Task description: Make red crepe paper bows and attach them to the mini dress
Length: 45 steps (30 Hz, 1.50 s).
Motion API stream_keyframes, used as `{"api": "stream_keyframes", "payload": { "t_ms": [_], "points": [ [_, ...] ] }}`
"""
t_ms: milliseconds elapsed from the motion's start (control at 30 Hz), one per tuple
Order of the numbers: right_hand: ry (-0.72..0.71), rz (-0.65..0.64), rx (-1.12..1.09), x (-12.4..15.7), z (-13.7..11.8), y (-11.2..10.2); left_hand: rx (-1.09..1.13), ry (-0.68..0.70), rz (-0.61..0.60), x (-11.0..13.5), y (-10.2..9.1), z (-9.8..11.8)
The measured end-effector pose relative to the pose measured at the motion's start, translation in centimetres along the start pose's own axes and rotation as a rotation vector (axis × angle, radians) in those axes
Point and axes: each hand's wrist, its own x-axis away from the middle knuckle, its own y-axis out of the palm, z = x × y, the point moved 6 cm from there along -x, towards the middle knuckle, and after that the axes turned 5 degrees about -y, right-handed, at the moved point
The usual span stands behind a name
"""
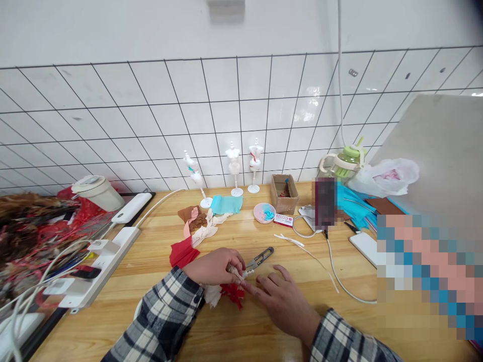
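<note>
My left hand [217,266] pinches a small whitish piece of cloth [234,272] between thumb and fingertips. My right hand [281,301] lies close by with its fingers spread, the index fingertip touching or almost touching that piece. Just beyond the fingers, a pair of thread snips [261,257] rests on the table. Below my left hand are crumpled red cloth [233,295] and a white scrap [212,295], partly covered by the hand and sleeve. A flat red cloth [183,252] lies beside my left wrist.
Three small white mannequins [234,168] stand along the tiled wall. Cloth scraps [206,231], a pink dish [258,219] and a cardboard box [285,201] sit before them. A power strip [109,266] is at left; a white cable [334,266] crosses the right side.
</note>
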Motion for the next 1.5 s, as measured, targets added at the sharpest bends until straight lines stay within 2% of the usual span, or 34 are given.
{"api": "stream_keyframes", "payload": {
  "t_ms": [267, 767, 1500],
  "points": [
    [0.011, -0.028, 0.001, 0.03, 0.08, 0.07, -0.016, 0.006, 0.004, 0.13, 0.19, 0.05],
    [0.042, -0.038, -0.005, 0.04, 0.18, 0.36, 0.016, 0.027, 0.095, 0.45, 0.35, 0.32],
    [0.052, -0.056, -0.050, 0.20, 0.38, 0.31, 0.054, 0.028, 0.111, 0.44, 0.49, -0.10]
  ]
}}
